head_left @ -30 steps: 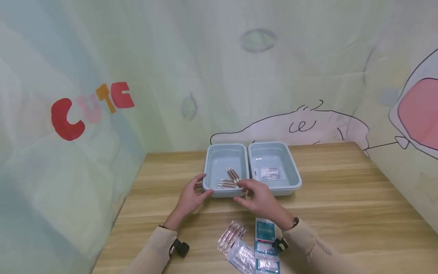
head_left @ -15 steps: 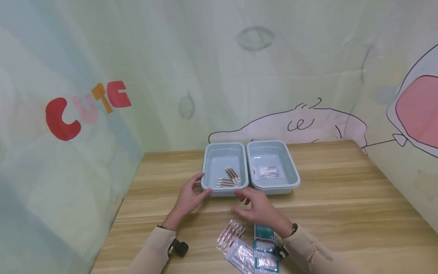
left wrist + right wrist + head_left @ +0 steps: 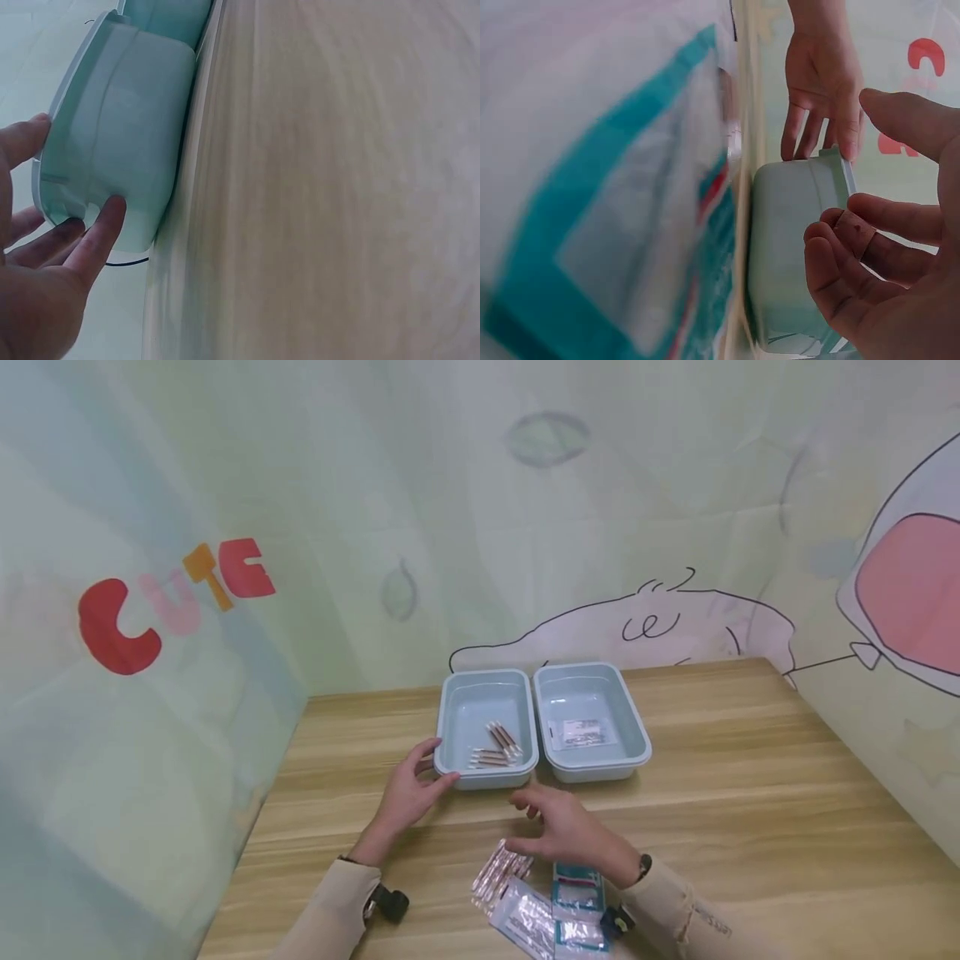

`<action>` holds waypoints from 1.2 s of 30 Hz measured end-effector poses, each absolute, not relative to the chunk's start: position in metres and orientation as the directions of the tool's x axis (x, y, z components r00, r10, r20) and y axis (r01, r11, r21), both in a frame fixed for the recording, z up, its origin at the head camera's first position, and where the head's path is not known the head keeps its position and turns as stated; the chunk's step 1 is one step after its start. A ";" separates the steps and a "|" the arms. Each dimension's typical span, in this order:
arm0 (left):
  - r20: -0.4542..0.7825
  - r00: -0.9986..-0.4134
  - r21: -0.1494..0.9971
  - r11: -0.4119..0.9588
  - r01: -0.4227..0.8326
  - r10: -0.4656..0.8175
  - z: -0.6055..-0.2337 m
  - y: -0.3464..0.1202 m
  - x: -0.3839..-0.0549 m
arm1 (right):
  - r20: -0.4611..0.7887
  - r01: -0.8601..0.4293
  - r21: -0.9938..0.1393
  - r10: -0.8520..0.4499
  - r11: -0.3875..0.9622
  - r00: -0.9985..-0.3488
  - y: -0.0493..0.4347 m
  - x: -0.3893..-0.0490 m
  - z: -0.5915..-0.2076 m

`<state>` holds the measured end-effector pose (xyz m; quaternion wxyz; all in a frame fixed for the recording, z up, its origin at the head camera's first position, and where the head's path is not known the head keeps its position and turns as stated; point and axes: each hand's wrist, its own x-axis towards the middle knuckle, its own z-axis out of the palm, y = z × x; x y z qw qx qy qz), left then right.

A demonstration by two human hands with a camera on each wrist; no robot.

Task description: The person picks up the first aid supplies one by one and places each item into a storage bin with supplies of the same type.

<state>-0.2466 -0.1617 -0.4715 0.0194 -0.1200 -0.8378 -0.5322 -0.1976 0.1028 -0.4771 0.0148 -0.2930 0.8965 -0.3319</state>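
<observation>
My left hand (image 3: 405, 793) holds the near left corner of the left light-blue plastic basin (image 3: 452, 693), thumb at the front rim and fingers along the side. In the left wrist view its fingertips lie against the outer wall of the basin (image 3: 139, 127). Several brown-stemmed cotton swabs (image 3: 497, 750) lie in that basin. My right hand (image 3: 570, 831) hovers in front of the basins with loosely bent fingers and nothing between them. Under it are a bunch of wrapped swabs (image 3: 495, 877), a clear-and-silver packet (image 3: 525, 920) and teal-and-white sachets (image 3: 577, 902).
A second light-blue basin (image 3: 637, 722) stands close beside the first, with a clear packet (image 3: 581, 733) inside. Both are near the back of the wooden table (image 3: 750, 793). A printed curtain (image 3: 360, 527) hangs behind it.
My right hand has drawn back from the left basin's swabs toward the packets on the table. The left hand keeps its place on the basin. The head view has shifted slightly.
</observation>
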 end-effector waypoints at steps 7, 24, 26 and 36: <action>0.184 -0.969 0.873 0.424 0.239 0.166 -0.497 -0.167 -0.260 | 0.124 -0.521 -0.584 -0.566 0.622 -0.815 0.102 -0.192 -0.485; 0.156 -0.975 0.881 0.425 0.209 0.157 -0.488 -0.164 -0.255 | 0.050 -0.507 -0.564 -0.586 0.652 -0.809 0.099 -0.183 -0.491; 0.172 -0.972 0.877 0.426 0.224 0.157 -0.495 -0.166 -0.259 | 0.032 -0.501 -0.557 -0.585 0.662 -0.810 0.100 -0.183 -0.492; 0.178 -0.974 0.888 0.403 0.221 0.142 -0.491 -0.164 -0.255 | 0.062 -0.562 -0.541 -0.637 0.625 -0.768 0.101 -0.183 -0.496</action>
